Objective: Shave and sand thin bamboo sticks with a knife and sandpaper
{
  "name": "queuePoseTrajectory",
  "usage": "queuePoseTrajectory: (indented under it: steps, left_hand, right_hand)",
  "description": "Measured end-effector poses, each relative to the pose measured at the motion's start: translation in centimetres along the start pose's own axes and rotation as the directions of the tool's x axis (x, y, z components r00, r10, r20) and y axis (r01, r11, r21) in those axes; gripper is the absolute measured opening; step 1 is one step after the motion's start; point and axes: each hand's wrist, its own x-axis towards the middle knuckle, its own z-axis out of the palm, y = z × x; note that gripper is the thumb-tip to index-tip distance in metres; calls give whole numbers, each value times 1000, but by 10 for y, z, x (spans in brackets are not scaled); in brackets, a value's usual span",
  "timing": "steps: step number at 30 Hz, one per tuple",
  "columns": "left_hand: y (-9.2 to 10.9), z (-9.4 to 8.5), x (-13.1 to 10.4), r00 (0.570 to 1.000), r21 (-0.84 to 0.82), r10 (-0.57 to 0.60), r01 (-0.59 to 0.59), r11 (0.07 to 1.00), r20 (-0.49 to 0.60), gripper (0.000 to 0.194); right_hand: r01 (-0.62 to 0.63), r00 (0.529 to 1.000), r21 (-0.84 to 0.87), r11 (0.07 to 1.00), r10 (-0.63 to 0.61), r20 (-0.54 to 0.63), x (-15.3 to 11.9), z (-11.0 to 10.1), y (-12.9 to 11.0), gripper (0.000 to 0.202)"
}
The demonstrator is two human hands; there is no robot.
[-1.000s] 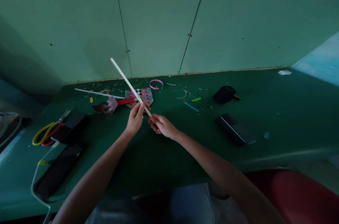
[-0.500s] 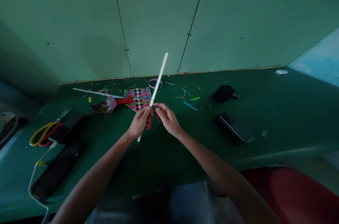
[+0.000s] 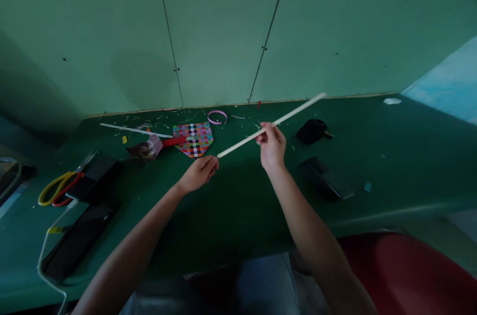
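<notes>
A long, thin white strip (image 3: 240, 143), perhaps paper, slants up to the right above the table between my hands. My left hand (image 3: 200, 173) is closed around its lower end. Higher up, near the middle of its length, the fingers of my right hand (image 3: 272, 146) pinch it, and its far end sticks out free beyond them. Just behind my left hand lies a colourful woven checkered piece (image 3: 199, 148) with a pointed lower edge. A red strip (image 3: 173, 141) reaches onto it from a small crumpled pinkish piece (image 3: 154, 145).
Scissors (image 3: 61, 188) with yellow and red handles lie at the left by a black box (image 3: 95, 178) and a cable (image 3: 43, 250). A pink ring (image 3: 217, 117) and scraps lie along the back. At right are a black pouch (image 3: 312, 131) and a dark phone-like object (image 3: 326, 179).
The white strip has swung from steep to a shallow slant toward the right. My right hand has moved up and right and now pinches it; my left hand has slid to its lower end.
</notes>
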Motion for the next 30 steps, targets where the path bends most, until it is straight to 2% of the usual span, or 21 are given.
queuePoseTrajectory:
  steps: [2, 3, 5, 6, 8, 10, 11, 13, 15, 16, 17, 19, 21, 22, 24, 26, 28, 30]
  left_hand:
    - [-3, -9, 5, 983, -29, 22, -28, 999, -185, 45]
    - [-4, -12, 7, 956, -39, 32, -46, 998, -291, 49]
    - [-6, -15, 10, 904, -90, 31, -77, 993, -427, 53]
    - [-6, -14, 11, 903, -148, 12, -83, 986, -429, 50]
    - [-6, -8, 12, 941, -329, -43, -75, 941, -337, 37]
    - [-4, -1, 11, 964, -514, -60, -85, 854, -259, 44]
    - [-3, 1, 11, 962, -579, -53, -117, 807, -267, 45]
    - [0, 0, 11, 939, -640, -28, -211, 739, -342, 37]
    - [3, -8, 11, 903, -644, -13, -296, 705, -430, 30]
    - [3, -13, 11, 883, -631, -13, -324, 705, -469, 29]
    - [4, -19, 11, 862, -606, -16, -342, 718, -506, 30]
    - [3, -28, 11, 832, -528, -14, -339, 779, -554, 31]
    - [0, -30, 12, 839, -444, 0, -289, 848, -545, 33]
    - [-2, -29, 13, 853, -409, 8, -259, 875, -522, 34]
    - [-8, -20, 13, 886, -346, 18, -200, 917, -462, 36]
    - [-13, -10, 14, 904, -267, 35, -162, 950, -425, 39]
    - [-17, -3, 14, 909, -177, 54, -138, 975, -414, 41]
    - [-18, -6, 16, 898, -56, 72, -107, 993, -433, 46]
  right_hand:
    - [10, 994, 97, 995, 1, -106, 15, -10, 0, 23]
    - [4, 993, 135, 991, 12, -118, 17, -11, 1, 23]
    - [-40, 998, 162, 986, 48, -47, 10, -5, 5, 21]
    - [-59, 998, 148, 987, 57, 14, 0, 2, 8, 21]
    - [-67, 991, 90, 994, 56, 122, -27, 20, 14, 24]
    - [-45, 967, -12, 999, 46, 252, -57, 37, 17, 26]
    - [-12, 938, -72, 997, 36, 346, -70, 42, 18, 27]
    - [148, 870, -157, 976, -54, 489, -88, 47, 19, 26]
    - [328, 771, -215, 920, -129, 624, -94, 45, 18, 28]
    - [384, 727, -245, 890, -129, 674, -93, 42, 17, 29]
    - [415, 705, -284, 864, -108, 701, -91, 40, 16, 27]
    - [417, 724, -384, 824, -44, 689, -84, 35, 14, 31]
    - [363, 762, -442, 820, 12, 648, -81, 34, 12, 51]
    - [314, 757, -433, 845, 52, 651, -80, 35, 12, 54]
    - [132, 685, -371, 919, 186, 704, -83, 39, 12, 43]
    - [-98, 602, -328, 940, 318, 732, -88, 43, 16, 29]
    - [-252, 574, -305, 918, 396, 717, -92, 47, 21, 37]
    - [-297, 577, -292, 909, 415, 704, -95, 48, 26, 40]
